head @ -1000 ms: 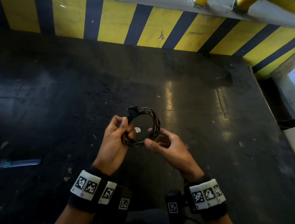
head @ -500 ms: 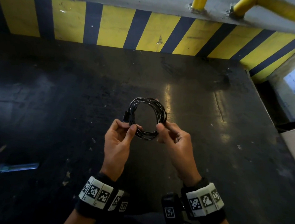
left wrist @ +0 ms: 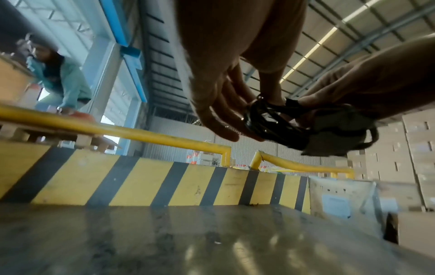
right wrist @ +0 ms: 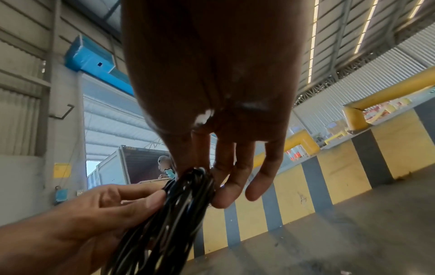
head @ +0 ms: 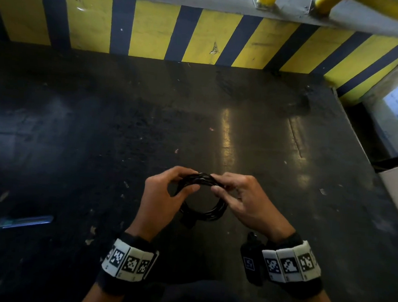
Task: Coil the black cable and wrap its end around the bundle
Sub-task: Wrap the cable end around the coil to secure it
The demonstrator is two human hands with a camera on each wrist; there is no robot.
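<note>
A: Where was the left hand [head: 163, 195]?
B: Pinching the coil [head: 201, 198] at its top left; the loop hung below.
A: The right hand [head: 241, 202]?
B: Pinching the top right, just beside the left fingers.

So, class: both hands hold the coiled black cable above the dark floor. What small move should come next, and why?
Probably pass the loose end once more round the bundle. The left hand and right hand both pinch the top of the black cable, already a ring, but the pictures do not show the end secured.
</note>
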